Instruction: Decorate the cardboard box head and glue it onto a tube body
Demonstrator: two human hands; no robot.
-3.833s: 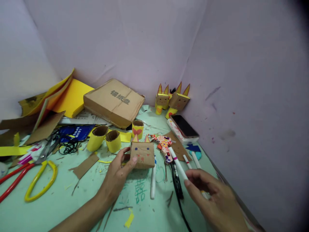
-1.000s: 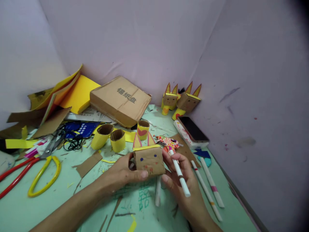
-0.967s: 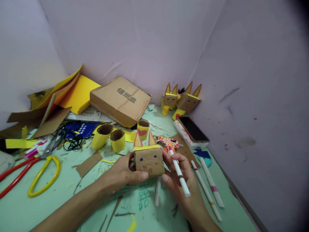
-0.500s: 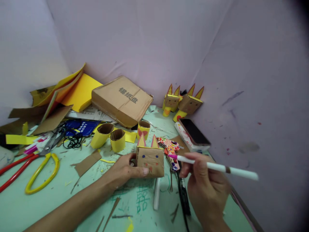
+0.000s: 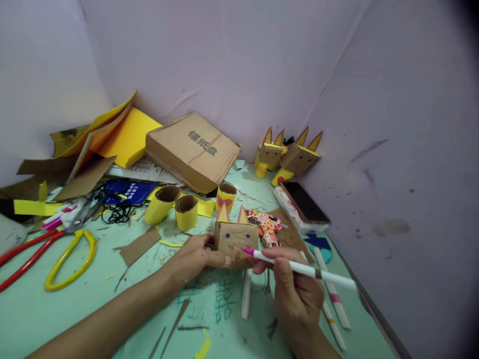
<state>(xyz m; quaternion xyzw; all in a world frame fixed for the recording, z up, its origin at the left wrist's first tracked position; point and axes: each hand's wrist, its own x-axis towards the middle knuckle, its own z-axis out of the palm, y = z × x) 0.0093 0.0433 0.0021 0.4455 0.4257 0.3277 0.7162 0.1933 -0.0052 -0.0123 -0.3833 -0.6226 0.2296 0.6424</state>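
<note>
My left hand (image 5: 200,257) is closed on the left side of a small brown cardboard box head (image 5: 234,238), its thumb across the lower front. Two pointed pink-edged ears rise from the top, and the front carries two blue dot eyes and reddish marks. In my right hand (image 5: 299,294) is a white felt-tip marker (image 5: 337,279), pinched near its pink tip. That tip is at the lower right of the cardboard face; whether it touches I cannot tell. Below the head lies a white pen-like stick (image 5: 246,296). Behind it stand yellow-wrapped cardboard tubes (image 5: 186,214).
Red-and-yellow-handled scissors (image 5: 71,262) lie left, near cardboard scraps (image 5: 137,246). A flat cardboard box (image 5: 194,149) rests at the back. Two finished eared figures (image 5: 299,158) stand back right, before a phone (image 5: 305,202). More markers (image 5: 335,294) and a floral glue gun (image 5: 266,227) lie right.
My right hand has moved left with the marker, bringing its pink tip from beside the cardboard head to its front. Markers on the right have come into view. My left hand keeps its hold.
</note>
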